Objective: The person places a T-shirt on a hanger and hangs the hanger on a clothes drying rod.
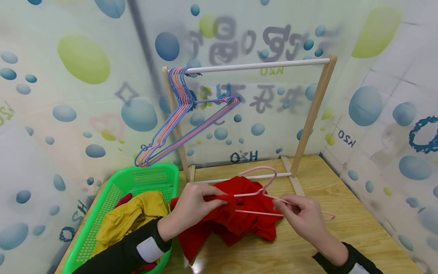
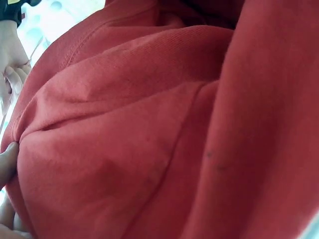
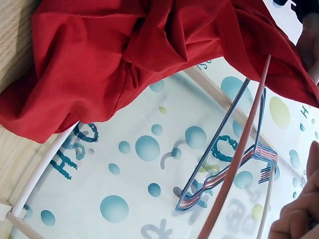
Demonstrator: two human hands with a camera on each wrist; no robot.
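Observation:
A red cloth garment (image 1: 256, 224) lies bunched over the table's middle, filling most of the left wrist view. My left hand (image 1: 198, 205) pinches its edge between thumb and fingers. Into the garment runs one side of a pink hanger (image 1: 275, 176), its hook pointing up and its far left end hidden in the cloth. On the opposite side, my right hand (image 1: 301, 217) grips the hanger's arm. In the right wrist view the hanger's bar (image 3: 234, 167) reaches up to the red cloth (image 3: 99, 64).
A green basket (image 1: 174, 179) with a yellow garment (image 1: 137, 217) and some dark red cloth stands at the left. Behind, a wooden rack (image 1: 308, 118) carries several blue and pink hangers (image 1: 181, 101) on its white rail's left end. Patterned sheets enclose the wooden table (image 1: 359, 236).

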